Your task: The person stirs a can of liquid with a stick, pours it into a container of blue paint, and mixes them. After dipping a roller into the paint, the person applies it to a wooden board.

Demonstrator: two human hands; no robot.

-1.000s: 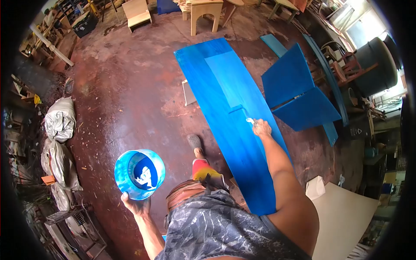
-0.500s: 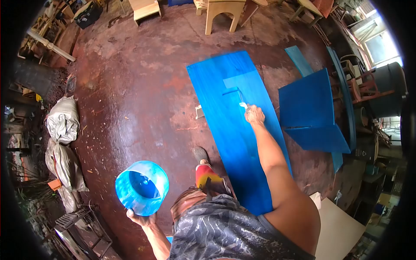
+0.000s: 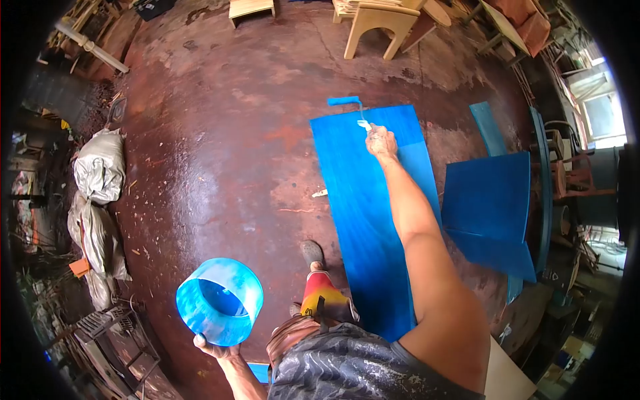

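My right hand [image 3: 382, 141] is closed round the handle of a paint roller [image 3: 344, 101]. Its blue roller head is at the far end of a long blue board [image 3: 373, 220], just past the far edge in the view. A lighter blue patch shows on the board's right side, near the far end. At lower left my left hand [image 3: 217, 348] grips a round tub [image 3: 220, 303] from below. The tub is tilted, its walls streaked blue and white, with blue paint inside.
Other blue panels [image 3: 490, 200] stand at the right. Wooden stools [image 3: 381, 30] are at the back. Silvery sacks [image 3: 100, 167] lie along the left, above a metal frame [image 3: 123, 340]. My shoe [image 3: 311, 252] is on the reddish floor [image 3: 220, 167] beside the board.
My right hand has pushed the roller away from me, from the board's middle to its far end. The tub stays in my left hand, and the view has shifted slightly.
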